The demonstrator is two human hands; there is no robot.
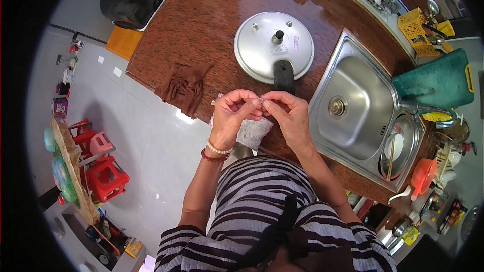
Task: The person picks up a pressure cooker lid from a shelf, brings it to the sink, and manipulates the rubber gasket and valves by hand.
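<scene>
My left hand (236, 111) and my right hand (286, 115) meet fingertip to fingertip above the counter's front edge. Between their thumbs and forefingers they pinch a tiny pale object (261, 100), too small to name. Just beyond them lies a round silver pressure cooker lid (261, 53) with a black handle (283, 75) pointing towards me and a black-topped valve (278, 37) near its middle. A whitish cloth with a pink edge (254, 133) shows beneath my hands, partly hidden by them. Left of it, a crumpled brown cloth (184, 87) drapes over the counter's edge.
A steel sink (363, 94) is set into the red-brown stone counter (189, 26) on the right, its small basin holding a bowl and chopsticks (391, 155). A green cutting board (435, 79) leans behind the faucet. Red plastic stools (107, 179) stand on the floor at left.
</scene>
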